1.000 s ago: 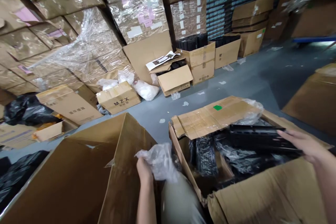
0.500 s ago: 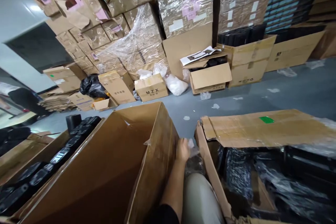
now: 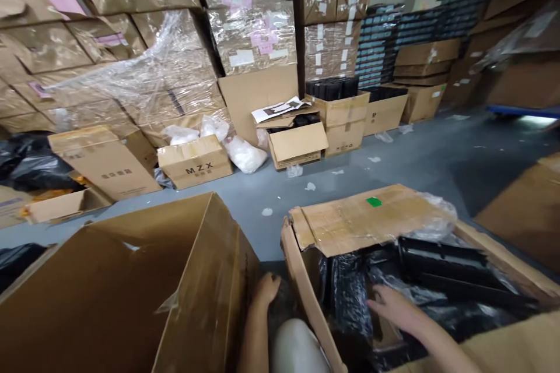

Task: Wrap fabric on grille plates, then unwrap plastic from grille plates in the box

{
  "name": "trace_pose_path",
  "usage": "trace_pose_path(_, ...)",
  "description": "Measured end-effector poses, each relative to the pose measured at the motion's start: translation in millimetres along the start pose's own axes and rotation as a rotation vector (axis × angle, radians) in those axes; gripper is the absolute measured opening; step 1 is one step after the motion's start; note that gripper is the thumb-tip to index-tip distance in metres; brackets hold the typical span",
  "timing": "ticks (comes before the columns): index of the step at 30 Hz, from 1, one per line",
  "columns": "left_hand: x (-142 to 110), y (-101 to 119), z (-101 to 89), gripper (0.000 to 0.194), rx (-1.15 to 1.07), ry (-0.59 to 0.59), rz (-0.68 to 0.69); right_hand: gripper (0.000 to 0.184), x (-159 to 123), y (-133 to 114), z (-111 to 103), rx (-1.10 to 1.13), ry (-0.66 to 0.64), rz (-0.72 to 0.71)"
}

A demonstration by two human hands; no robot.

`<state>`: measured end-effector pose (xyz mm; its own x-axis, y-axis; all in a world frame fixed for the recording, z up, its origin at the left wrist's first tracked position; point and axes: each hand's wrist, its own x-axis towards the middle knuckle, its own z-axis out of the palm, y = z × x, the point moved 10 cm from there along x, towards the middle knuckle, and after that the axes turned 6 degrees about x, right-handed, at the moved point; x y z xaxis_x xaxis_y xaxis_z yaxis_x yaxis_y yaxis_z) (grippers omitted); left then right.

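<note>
My left hand (image 3: 267, 288) is low in the gap between two cartons, close to the side of the large open cardboard box (image 3: 221, 280). Its fingers are curled in; whatever they may hold is hidden. Over the right-hand carton (image 3: 301, 280) reaches my right hand (image 3: 390, 306), thumb and fingers apart, with nothing visibly held. Beside it are black parts in clear plastic wrap (image 3: 350, 294). A long black plastic piece (image 3: 441, 259) lies farther back in the same carton. The inside of the large box at left shows bare brown walls.
A flap with a green sticker (image 3: 374, 202) lies over the right carton's far side. Along the back stand a small MZX box (image 3: 195, 162), white plastic bags (image 3: 245, 154), and boxes of black parts (image 3: 343, 119). Wrapped carton stacks (image 3: 251, 17) rise behind. Plastic scraps litter the grey floor (image 3: 271, 195).
My view has swung right. My right hand has come into view over the right-hand carton. The clear plastic seen beside my left hand earlier no longer shows there.
</note>
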<state>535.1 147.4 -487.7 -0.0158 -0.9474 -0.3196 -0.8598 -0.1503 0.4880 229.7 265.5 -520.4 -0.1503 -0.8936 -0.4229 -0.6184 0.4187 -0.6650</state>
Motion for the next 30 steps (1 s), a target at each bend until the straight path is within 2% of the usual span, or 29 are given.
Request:
trace_pose_path(2,-3.0,15.0,-7.1,0.02,-0.006,-0.012,0.069,0.016,28.3,-7.2,27.8,-0.021,-0.035,0.128)
trace_pose_path(4,-14.3,40.7,-17.7,0.022,-0.064,0.01,0.201,0.021,47.9,-7.5,39.6,-0.001,-0.01,0.239)
trace_pose_path(7,-45.6,75.2,-29.6,0.022,-0.193,0.07,0.386,0.025,59.6,-0.6,41.8,0.09,0.032,0.337)
trace_pose_path(10,-73.2,86.3,-26.0,0.02,-0.254,0.103,0.419,0.019,57.8,5.3,37.5,0.246,0.035,0.358)
trace_pose_path(13,-88.3,86.1,-13.8,0.02,-0.281,0.099,0.38,0.007,48.6,4.8,29.8,0.459,0.011,0.34)
trace_pose_path(15,-95.3,85.0,-4.7,0.023,-0.312,0.088,0.332,0.009,38.2,1.8,23.2,0.619,-0.006,0.321)
trace_pose_path(19,-116.1,98.8,29.6,0.047,-0.449,-0.097,0.283,0.009,7.2,-8.0,13.7,0.916,-0.003,0.26)
trace_pose_path(21,-128.2,111.9,38.6,0.051,-0.535,-0.119,0.314,0.004,-10.7,-14.3,17.4,1.022,0.0,0.22)
trace_pose_path(24,-136.6,119.2,27.9,0.034,-0.598,0.048,0.332,0.013,-34.8,-18.8,28.6,1.262,0.059,0.181)
trace_pose_path(26,-137.6,117.8,15.6,0.034,-0.596,0.12,0.334,0.022,-46.8,-18.8,31.3,1.447,0.125,0.141)
trace_pose_path(28,-136.3,114.9,3.7,0.04,-0.589,0.086,0.344,0.025,-54.2,-19.3,27.0,1.547,0.164,0.088)
trace_pose_path(30,-136.1,114.3,-2.8,0.042,-0.558,-0.084,0.374,0.023,-57.2,-19.4,14.1,1.543,0.194,0.049)
